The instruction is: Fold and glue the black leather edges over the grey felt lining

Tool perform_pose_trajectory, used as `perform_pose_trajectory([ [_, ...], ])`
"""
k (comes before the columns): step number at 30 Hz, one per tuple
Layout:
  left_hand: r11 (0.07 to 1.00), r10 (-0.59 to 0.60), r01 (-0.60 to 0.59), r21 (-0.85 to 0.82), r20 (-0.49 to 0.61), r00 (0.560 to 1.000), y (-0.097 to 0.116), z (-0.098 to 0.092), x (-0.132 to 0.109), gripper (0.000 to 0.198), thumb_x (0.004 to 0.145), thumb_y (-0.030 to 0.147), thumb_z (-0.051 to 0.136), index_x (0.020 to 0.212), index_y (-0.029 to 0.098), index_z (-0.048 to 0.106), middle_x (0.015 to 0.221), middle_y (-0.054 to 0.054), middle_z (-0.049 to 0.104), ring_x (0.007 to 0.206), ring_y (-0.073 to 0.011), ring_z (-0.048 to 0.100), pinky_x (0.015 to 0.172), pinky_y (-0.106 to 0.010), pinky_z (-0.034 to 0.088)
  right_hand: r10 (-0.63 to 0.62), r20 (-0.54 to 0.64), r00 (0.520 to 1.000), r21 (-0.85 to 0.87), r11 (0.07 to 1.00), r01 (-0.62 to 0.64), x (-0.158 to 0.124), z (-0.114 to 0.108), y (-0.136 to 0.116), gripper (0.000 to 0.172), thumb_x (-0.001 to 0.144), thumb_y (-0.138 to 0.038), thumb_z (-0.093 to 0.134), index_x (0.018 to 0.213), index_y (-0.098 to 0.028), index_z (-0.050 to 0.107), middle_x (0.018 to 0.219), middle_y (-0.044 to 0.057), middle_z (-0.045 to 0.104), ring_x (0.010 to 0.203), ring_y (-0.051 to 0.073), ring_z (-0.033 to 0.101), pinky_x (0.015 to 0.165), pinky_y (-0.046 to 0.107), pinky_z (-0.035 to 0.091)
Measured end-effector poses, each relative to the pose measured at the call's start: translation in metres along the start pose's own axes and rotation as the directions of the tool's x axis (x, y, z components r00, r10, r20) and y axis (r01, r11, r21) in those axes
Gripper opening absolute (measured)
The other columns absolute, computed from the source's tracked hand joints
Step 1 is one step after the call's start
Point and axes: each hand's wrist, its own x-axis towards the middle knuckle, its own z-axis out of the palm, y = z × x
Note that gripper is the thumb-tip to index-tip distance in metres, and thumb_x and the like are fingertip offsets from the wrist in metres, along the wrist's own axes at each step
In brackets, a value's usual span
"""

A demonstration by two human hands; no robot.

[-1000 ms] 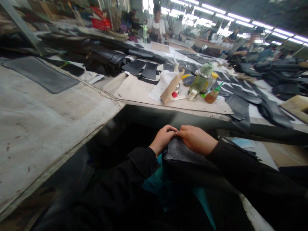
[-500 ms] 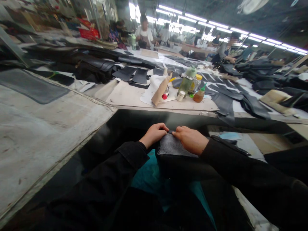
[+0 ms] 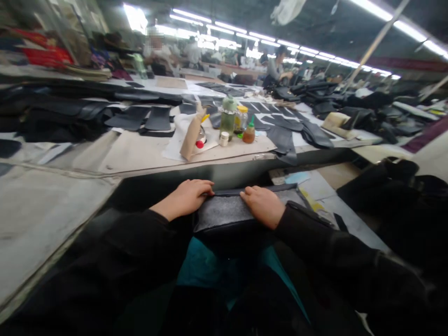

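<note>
A dark grey leather piece (image 3: pixel 224 215) lies across my lap, its far edge folded over. My left hand (image 3: pixel 187 197) curls over the left end of that edge, fingers closed on it. My right hand (image 3: pixel 261 204) presses and grips the same edge a little to the right. Both arms are in black sleeves. A teal garment (image 3: pixel 206 268) shows beneath the piece.
Across the workbench (image 3: pixel 140 154) stand a green bottle (image 3: pixel 227 117), an amber squeeze bottle (image 3: pixel 249 132), a small white jar (image 3: pixel 224 138) and a brown paper roll (image 3: pixel 191 136). Black cut leather pieces (image 3: pixel 157 117) cover the tables. Other people work at the far benches.
My hands have moved apart along the folded edge of the piece. The camera has swung, so the bench and bottles sit further left and higher.
</note>
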Motion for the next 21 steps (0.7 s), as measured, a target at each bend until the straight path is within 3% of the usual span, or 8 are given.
perform_pose_trajectory([
  [3,0.970,0.008,-0.012,0.244,0.019,1.000,0.008,0.000,-0.003,0.031,0.080,0.028,0.035,0.095,0.028,0.062,0.121,0.000,0.055,0.115,-0.0228,0.045,0.101,-0.050,0.021,0.044,-0.045,0.998,0.098,0.994,-0.040,-0.023,0.003,0.005,0.029,0.083,-0.011,0.040,0.107,-0.018,0.055,0.104,0.005,0.057,0.098,0.016,0.050,0.093,0.032,0.034],
  [5,0.948,0.005,-0.015,0.317,0.032,0.999,0.010,0.003,-0.005,0.035,0.081,0.033,0.033,0.101,0.026,0.061,0.120,-0.002,0.056,0.114,-0.0243,0.046,0.102,-0.051,0.020,0.062,-0.192,0.979,0.249,0.968,-0.013,-0.052,0.006,0.003,0.035,0.082,-0.010,0.039,0.114,-0.018,0.050,0.114,0.004,0.054,0.108,0.014,0.045,0.100,0.034,0.026],
  [8,0.936,0.020,-0.048,0.348,0.082,0.996,0.017,0.008,-0.002,0.044,0.082,0.040,0.031,0.109,0.019,0.058,0.121,-0.007,0.055,0.115,-0.0251,0.046,0.103,-0.048,0.021,0.100,-0.460,0.882,0.482,0.863,0.153,-0.105,0.015,-0.007,0.035,0.082,-0.009,0.037,0.115,-0.015,0.049,0.114,0.007,0.054,0.108,0.013,0.045,0.095,0.030,0.034],
  [10,0.939,0.045,-0.089,0.333,0.135,0.990,0.026,0.012,0.006,0.051,0.082,0.042,0.028,0.117,0.015,0.053,0.126,-0.009,0.050,0.119,-0.0245,0.042,0.104,-0.045,0.023,0.151,-0.506,0.849,0.552,0.813,0.184,-0.136,0.031,-0.010,0.035,0.083,-0.009,0.037,0.115,-0.016,0.049,0.108,0.007,0.056,0.102,0.013,0.049,0.088,0.027,0.041],
  [12,0.948,0.069,-0.121,0.294,0.183,0.981,0.040,0.016,0.017,0.056,0.082,0.044,0.027,0.124,0.012,0.046,0.132,-0.009,0.043,0.122,-0.0234,0.038,0.104,-0.041,0.025,0.236,-0.445,0.864,0.583,0.809,0.079,-0.162,0.056,-0.001,0.035,0.084,-0.011,0.037,0.116,-0.018,0.049,0.106,0.007,0.056,0.100,0.013,0.050,0.086,0.028,0.042],
  [14,0.961,0.096,-0.148,0.234,0.220,0.971,0.054,0.020,0.028,0.058,0.082,0.045,0.027,0.128,0.012,0.041,0.136,-0.008,0.037,0.125,-0.0219,0.034,0.104,-0.037,0.025,0.387,-0.292,0.874,0.574,0.802,-0.163,-0.185,0.089,0.021,0.032,0.085,-0.017,0.036,0.113,-0.019,0.051,0.108,0.007,0.056,0.101,0.014,0.050,0.088,0.029,0.042],
  [16,0.968,0.134,-0.179,0.178,0.242,0.961,0.068,0.025,0.039,0.059,0.083,0.046,0.027,0.130,0.011,0.038,0.139,-0.007,0.032,0.127,-0.0206,0.029,0.106,-0.034,0.023,0.608,-0.118,0.785,0.523,0.710,-0.472,-0.207,0.125,0.052,0.031,0.087,-0.022,0.034,0.111,-0.018,0.053,0.111,0.006,0.055,0.105,0.015,0.049,0.092,0.030,0.039],
  [21,0.969,0.173,-0.206,0.134,0.226,0.959,0.083,0.033,0.054,0.055,0.084,0.043,0.026,0.128,0.013,0.040,0.138,-0.006,0.034,0.127,-0.0191,0.030,0.106,-0.034,0.021,0.821,0.090,0.564,0.386,0.493,-0.780,-0.250,0.200,0.129,0.035,0.082,-0.010,0.038,0.114,-0.008,0.052,0.113,0.015,0.053,0.105,0.024,0.050,0.092,0.038,0.038],
])
